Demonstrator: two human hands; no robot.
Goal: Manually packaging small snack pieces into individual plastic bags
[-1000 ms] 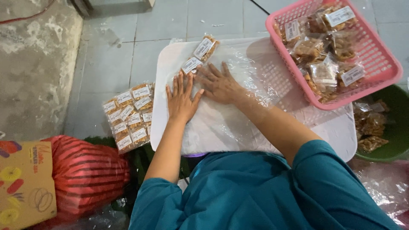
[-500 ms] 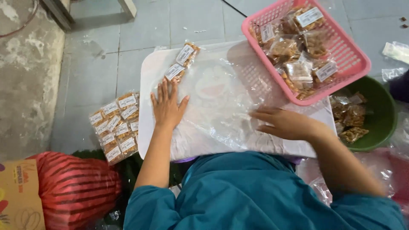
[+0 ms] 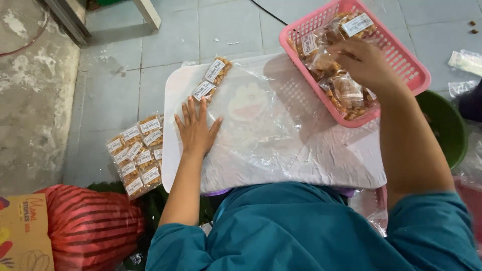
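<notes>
Head view: snack packets being gathered onto a clear sheet, work at an early stage.
Left hand (image 3: 195,131) flat, fingers (image 3: 190,111) spread wide, pressing clear plastic sheet (image 3: 271,130) on white board (image 3: 173,165); right hand (image 3: 364,62) in pink basket (image 3: 401,60), fingers curled over a snack packet (image 3: 346,90), grip not clearly shown. Two packets (image 3: 211,79) laid on sheet; finished bundle (image 3: 136,153) on tiled floor (image 3: 125,75); basket well stocked. Green basin (image 3: 444,125), red sack (image 3: 85,231), cardboard box (image 3: 20,231) nearby.

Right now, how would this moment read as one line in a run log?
left hand: flat on clear plastic sheet | right hand: in pink basket, on snack packets | white board: under sheet
</notes>
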